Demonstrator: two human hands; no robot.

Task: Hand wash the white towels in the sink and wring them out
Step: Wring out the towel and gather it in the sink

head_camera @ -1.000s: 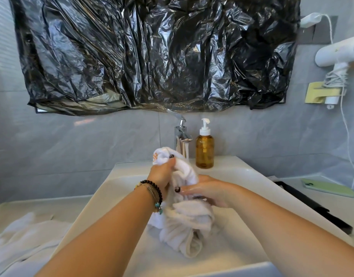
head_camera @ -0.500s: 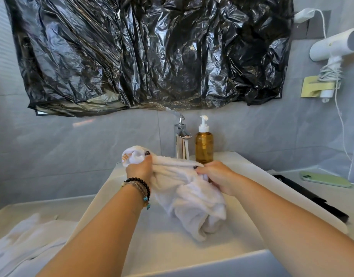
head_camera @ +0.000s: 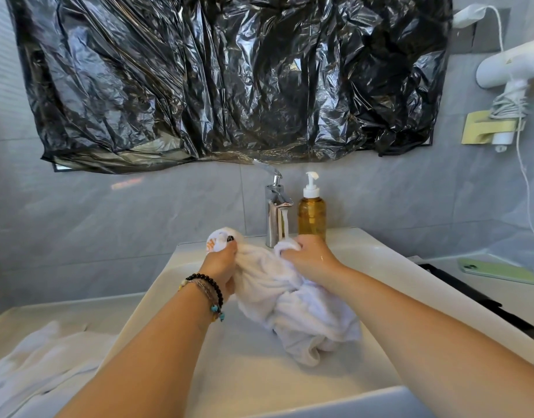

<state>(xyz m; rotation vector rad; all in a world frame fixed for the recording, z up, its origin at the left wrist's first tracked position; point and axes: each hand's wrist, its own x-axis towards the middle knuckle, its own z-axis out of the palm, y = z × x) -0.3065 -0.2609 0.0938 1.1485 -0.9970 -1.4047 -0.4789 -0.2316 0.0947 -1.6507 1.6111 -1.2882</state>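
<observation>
Towel (head_camera: 292, 300) hangs mid-frame over the sink (head_camera: 181, 263); I'm mid-scrub, my left hand (head_camera: 222, 263) and right hand (head_camera: 309, 257) each clenching a bunch. Next, I'd judge, twist hard to wring.

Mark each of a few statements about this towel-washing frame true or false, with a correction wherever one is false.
1. Both hands grip the white towel over the sink. True.
2. The tap is off. False: water runs from it.
3. The soap bottle stands left of the tap. False: it stands to its right.
4. The left hand has a beaded bracelet at its wrist. True.
5. A green phone lies on the counter at right. True.
</observation>
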